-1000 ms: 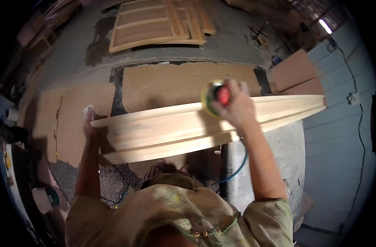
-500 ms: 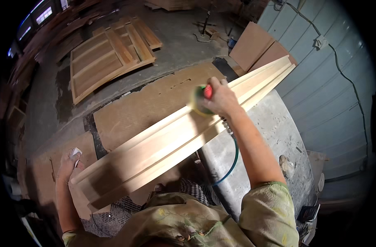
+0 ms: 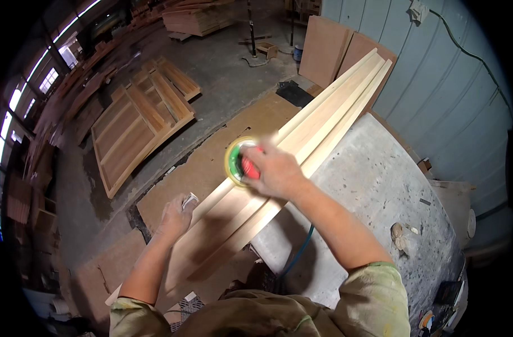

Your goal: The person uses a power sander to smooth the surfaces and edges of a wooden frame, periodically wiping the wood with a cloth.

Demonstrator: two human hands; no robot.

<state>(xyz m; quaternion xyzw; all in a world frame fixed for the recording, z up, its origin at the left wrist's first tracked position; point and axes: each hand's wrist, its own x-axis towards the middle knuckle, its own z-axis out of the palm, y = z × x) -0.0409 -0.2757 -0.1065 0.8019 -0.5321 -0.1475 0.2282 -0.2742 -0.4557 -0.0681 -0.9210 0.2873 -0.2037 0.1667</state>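
Observation:
A long pale wooden moulding (image 3: 329, 118) with raised edges and a groove runs diagonally from near my body to the far right. My right hand (image 3: 276, 168) is wrapped round a round air sander (image 3: 234, 163) with a red and green body and a yellowish rim, blurred by motion. The sander is over the board's far-left edge, tilted on its side. From beneath my right forearm a blue-green hose (image 3: 299, 253) hangs down. At the board's left edge, my left hand (image 3: 176, 218) pinches a small folded white piece (image 3: 190, 200), its material unclear.
A speckled grey tabletop (image 3: 357, 191) lies under the board, with a crumpled tan lump (image 3: 399, 236) on it. Framed wooden panels (image 3: 138, 121) lie on the floor to the left. Brown boards (image 3: 324, 50) lean against the pale corrugated wall (image 3: 419, 84). Flat brown sheets (image 3: 211, 146) cover the floor beyond.
My right hand and the sander have moved left along the board toward my body. My left hand has come farther up along the board's left edge. The whole view has shifted.

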